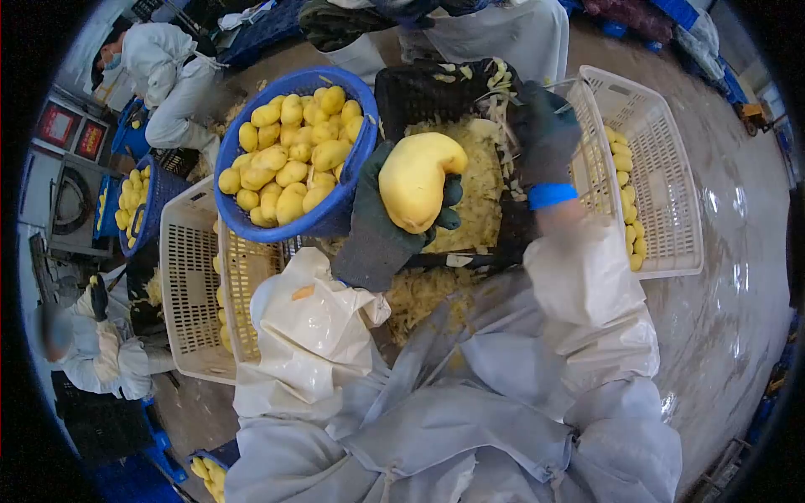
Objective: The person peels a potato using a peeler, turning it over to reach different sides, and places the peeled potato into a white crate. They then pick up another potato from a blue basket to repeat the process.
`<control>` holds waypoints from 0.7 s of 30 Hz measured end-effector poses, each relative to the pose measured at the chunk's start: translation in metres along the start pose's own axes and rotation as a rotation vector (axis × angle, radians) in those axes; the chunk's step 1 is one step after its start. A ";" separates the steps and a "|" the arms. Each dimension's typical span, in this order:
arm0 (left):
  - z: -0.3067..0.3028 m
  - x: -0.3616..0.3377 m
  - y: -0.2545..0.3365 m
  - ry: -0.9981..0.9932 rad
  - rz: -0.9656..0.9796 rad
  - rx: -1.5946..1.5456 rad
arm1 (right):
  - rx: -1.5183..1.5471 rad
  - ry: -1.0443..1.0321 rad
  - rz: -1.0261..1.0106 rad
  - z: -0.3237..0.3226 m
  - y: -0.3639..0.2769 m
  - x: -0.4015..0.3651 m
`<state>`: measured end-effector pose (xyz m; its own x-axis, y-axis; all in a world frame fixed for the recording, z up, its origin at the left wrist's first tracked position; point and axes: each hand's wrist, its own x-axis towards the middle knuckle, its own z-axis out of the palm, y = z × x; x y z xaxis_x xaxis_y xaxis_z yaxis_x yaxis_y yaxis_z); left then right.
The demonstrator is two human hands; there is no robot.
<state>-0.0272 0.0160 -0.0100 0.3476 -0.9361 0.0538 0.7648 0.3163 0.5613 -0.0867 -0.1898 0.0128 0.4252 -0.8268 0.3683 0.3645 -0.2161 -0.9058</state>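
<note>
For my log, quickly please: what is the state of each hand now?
Left hand: closed on a mango.
Right hand: cannot tell, only the back of the glove shows.

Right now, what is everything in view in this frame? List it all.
peeled fruit: one, yellow, in the left hand
blue basket: one, blue, left of that fruit
fruit pile: many, yellow, filling the blue basket
black crate: one, black, ahead of the hands
peelings: heap, pale yellow, in the black crate
white crates: at least two, white, one at the right, the rest at the left
far basket: one, blue, far left, with yellow fruit
other people: two, light clothing, left side
apron: one, grey-white, bottom
left hand: dark glove, gripping the fruit
right hand: dark glove, blue cuff, over the black crate
</note>
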 end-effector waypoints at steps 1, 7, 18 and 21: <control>0.003 0.003 0.004 0.087 0.001 0.006 | 0.154 0.049 0.208 -0.009 -0.001 0.009; 0.036 -0.002 -0.012 0.281 0.586 1.189 | 0.165 -0.271 0.417 0.012 -0.073 -0.038; 0.019 0.002 -0.005 0.121 -0.043 -0.150 | 0.103 0.003 0.264 0.003 -0.021 -0.001; 0.033 0.003 -0.002 0.328 0.043 -0.003 | 0.099 -0.090 0.397 -0.005 -0.048 -0.010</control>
<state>-0.0456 0.0072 0.0167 0.5354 -0.8224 -0.1921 0.7470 0.3551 0.5620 -0.1126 -0.1735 0.0512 0.6178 -0.7862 0.0155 0.2334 0.1645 -0.9584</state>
